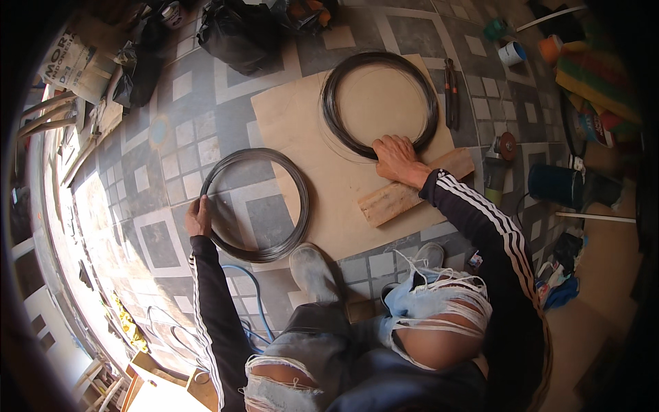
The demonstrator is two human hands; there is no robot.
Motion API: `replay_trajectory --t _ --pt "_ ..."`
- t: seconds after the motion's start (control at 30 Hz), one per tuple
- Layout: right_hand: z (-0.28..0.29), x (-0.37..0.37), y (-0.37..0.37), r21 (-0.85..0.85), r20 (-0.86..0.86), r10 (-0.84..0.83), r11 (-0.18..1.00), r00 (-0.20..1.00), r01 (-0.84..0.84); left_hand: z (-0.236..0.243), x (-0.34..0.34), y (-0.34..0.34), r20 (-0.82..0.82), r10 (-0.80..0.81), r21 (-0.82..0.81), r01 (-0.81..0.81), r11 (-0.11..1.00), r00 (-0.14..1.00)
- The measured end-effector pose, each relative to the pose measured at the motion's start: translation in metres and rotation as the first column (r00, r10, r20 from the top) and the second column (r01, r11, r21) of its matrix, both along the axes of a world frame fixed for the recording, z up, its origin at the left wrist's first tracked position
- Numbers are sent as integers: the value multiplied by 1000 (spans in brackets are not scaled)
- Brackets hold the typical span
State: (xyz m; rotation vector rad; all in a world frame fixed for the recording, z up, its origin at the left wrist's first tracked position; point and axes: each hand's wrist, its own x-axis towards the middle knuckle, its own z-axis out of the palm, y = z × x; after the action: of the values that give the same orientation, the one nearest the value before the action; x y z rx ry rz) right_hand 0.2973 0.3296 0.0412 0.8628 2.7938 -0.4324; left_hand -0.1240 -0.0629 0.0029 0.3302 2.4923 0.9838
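So, only the head camera to go on here, looking down past my ripped jeans [432, 305]. I've got two rings of thin dark wire going, one per hand. My left hand [198, 218] is clamped on the outer left edge of the left coil [303, 206], thumb up top; the rest of those fingers are mostly hidden. That coil sits out over the patterned tile floor [161, 237], with its right side overlapping the edge of a flat brown sheet [329, 199]. Can't tell if it's touching down or held a bit up.

My right hand [400, 161] has its fingers together, curled round the lower rim of the right coil [432, 103], though the tips don't show well. That one's over the upper part of the sheet, with a few loose strands springing out on its left.

Just below my right hand, a wood block [391, 201] lies at a slant. Right of the right coil there's a cutting tool with orange-red handles [451, 96], and an angle grinder [494, 172] further right. Black plastic bags [240, 34] sit up top, and a blue hose [257, 295] loops beside my left leg.
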Motion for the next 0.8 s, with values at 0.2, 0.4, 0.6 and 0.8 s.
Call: replay_trajectory --t 0.2,0.4,0.6,0.8 --pt "16 5 3 -24 -119 16 1000 993 -19 -2 9 -9 -344 -210 -269 118 956 915" --pt "79 16 26 -135 -70 6 991 998 -16 27 22 3 -435 -99 -156 33 987 895" --pt "153 20 74 179 -305 114 982 945 -60 79 63 68 -377 -83 155 151 976 923" --pt "232 30 123 144 -500 -36 982 865 125 154 124 136 -102 -336 383 349 855 936"
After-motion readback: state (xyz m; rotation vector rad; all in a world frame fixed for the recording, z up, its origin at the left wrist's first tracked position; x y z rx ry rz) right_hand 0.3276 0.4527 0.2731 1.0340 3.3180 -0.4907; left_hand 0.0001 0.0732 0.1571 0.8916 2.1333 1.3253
